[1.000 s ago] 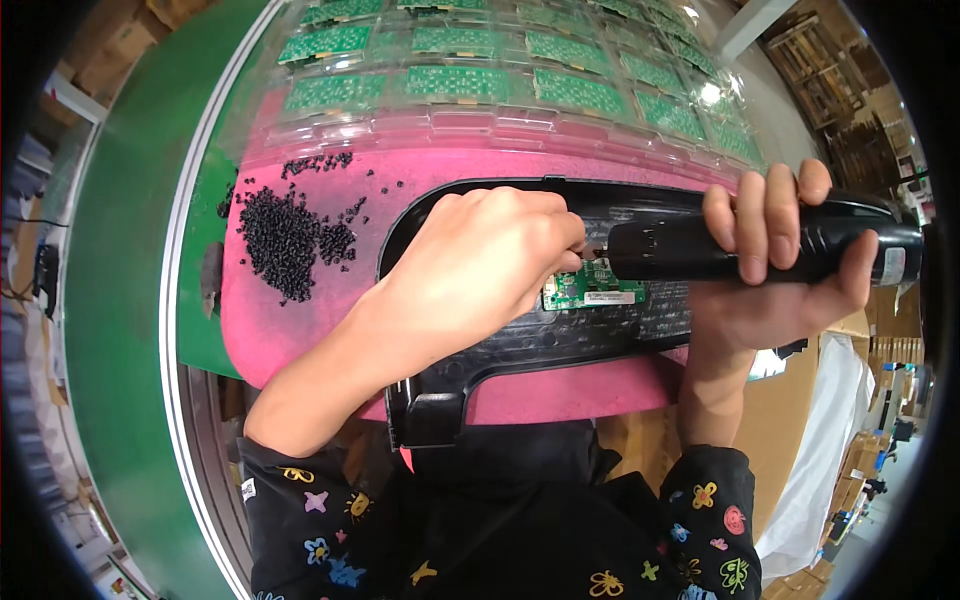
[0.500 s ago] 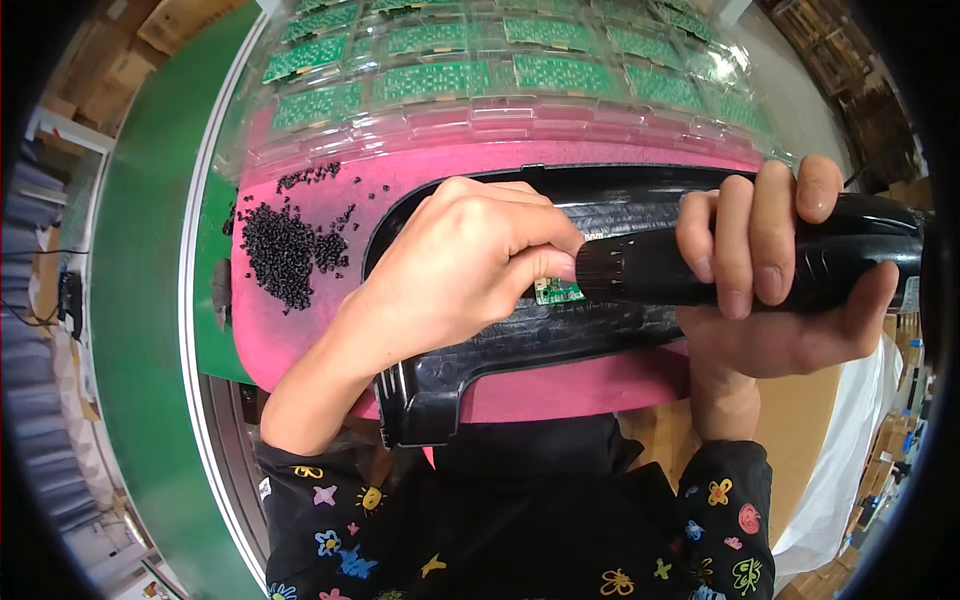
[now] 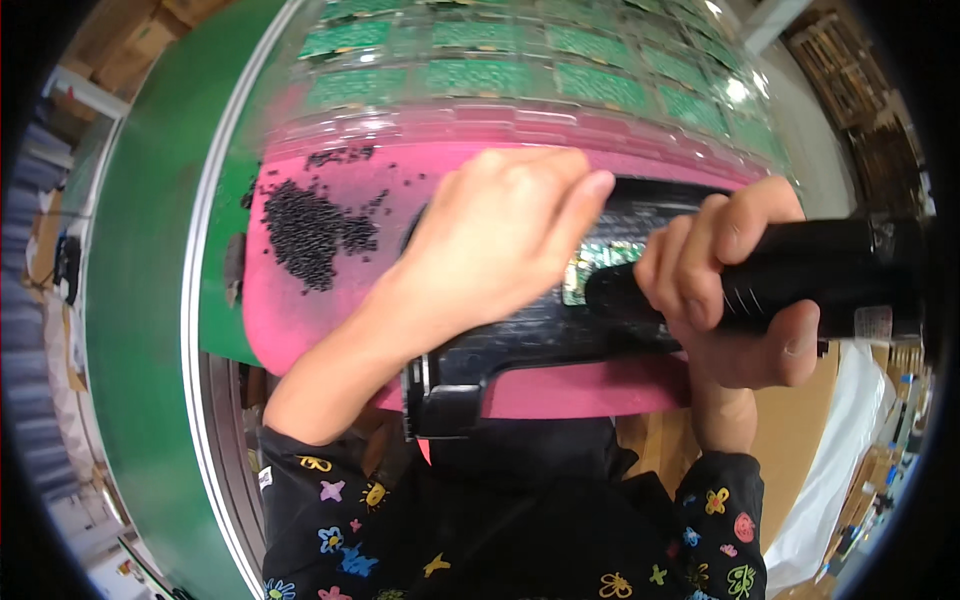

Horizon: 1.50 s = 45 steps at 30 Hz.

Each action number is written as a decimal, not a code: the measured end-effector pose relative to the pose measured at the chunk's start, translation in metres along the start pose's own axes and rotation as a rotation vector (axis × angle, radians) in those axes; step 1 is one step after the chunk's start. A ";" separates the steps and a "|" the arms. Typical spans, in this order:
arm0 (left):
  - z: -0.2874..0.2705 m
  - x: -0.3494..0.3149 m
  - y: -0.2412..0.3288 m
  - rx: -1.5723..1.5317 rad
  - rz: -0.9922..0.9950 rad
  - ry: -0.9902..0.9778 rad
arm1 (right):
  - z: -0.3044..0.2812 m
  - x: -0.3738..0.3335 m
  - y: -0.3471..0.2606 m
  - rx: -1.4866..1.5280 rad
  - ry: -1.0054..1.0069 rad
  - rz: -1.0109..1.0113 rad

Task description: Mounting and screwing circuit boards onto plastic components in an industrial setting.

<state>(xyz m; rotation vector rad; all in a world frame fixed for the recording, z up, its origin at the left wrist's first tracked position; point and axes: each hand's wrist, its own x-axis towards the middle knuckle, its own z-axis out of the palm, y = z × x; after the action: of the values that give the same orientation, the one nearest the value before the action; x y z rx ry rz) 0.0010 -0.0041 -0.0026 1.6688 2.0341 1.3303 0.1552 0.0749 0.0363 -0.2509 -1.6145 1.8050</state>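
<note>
A black cordless screwdriver lies nearly level in my right hand, whose fingers wrap round its body. Its front end points left over a green circuit board, and the tip is hidden from view. The board sits inside a long black plastic housing with a raised rim. My left hand, slightly blurred, is above the housing's left part, beside the board. Its fingers are curled under with the thumb against them; whatever they may hold is hidden.
Under the housing is a pink mat. On its left lies a heap of small black screws. Behind stand clear plastic trays holding several green circuit boards. A green surface with a white edge runs along the left.
My left hand has lifted away from the board and the screwdriver's front end, up toward the housing's far rim. The screwdriver's front has dropped slightly, and more of the board shows.
</note>
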 end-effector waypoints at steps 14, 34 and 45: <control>0.009 -0.012 -0.010 0.051 0.171 0.000 | -0.008 0.012 0.034 0.145 -0.301 -0.138; 0.006 -0.009 -0.011 -0.013 0.339 -0.254 | -0.028 0.007 0.000 0.378 -0.062 -0.409; 0.005 -0.004 0.007 -0.176 0.091 -0.345 | -0.052 0.001 -0.023 0.214 -0.071 -0.266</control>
<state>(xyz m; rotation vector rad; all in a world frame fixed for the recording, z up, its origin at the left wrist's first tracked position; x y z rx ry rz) 0.0101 -0.0050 -0.0016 1.7822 1.6193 1.1167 0.1919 0.1167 0.0476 0.1216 -1.4119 1.7751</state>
